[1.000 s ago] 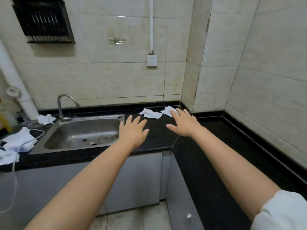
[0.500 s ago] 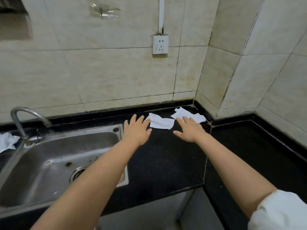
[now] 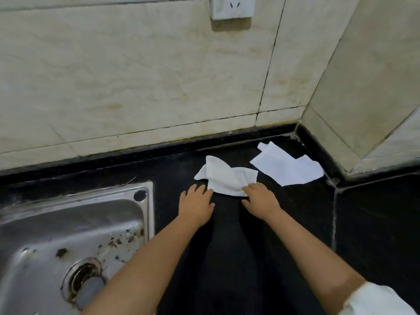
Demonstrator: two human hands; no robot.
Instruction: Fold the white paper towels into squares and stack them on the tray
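Note:
Two white paper towels lie on the black counter near the back wall. The nearer one (image 3: 225, 176) is crumpled and lies just beyond my hands. The other paper towel (image 3: 287, 167) lies flatter, to the right, close to the corner. My left hand (image 3: 195, 204) lies flat with straight fingers, its fingertips at the crumpled towel's left lower edge. My right hand (image 3: 261, 198) is also flat, fingertips touching that towel's lower right edge. No tray is in view.
A steel sink (image 3: 75, 235) with a drain and dark specks sits left of my left arm. The black counter (image 3: 375, 223) runs right round a tiled corner. A wall socket (image 3: 231, 6) is above on the tiled wall.
The view has closed in on the counter and tilted down. Both hands have moved together onto the near edge of the crumpled towel; earlier the right hand was by the right towel.

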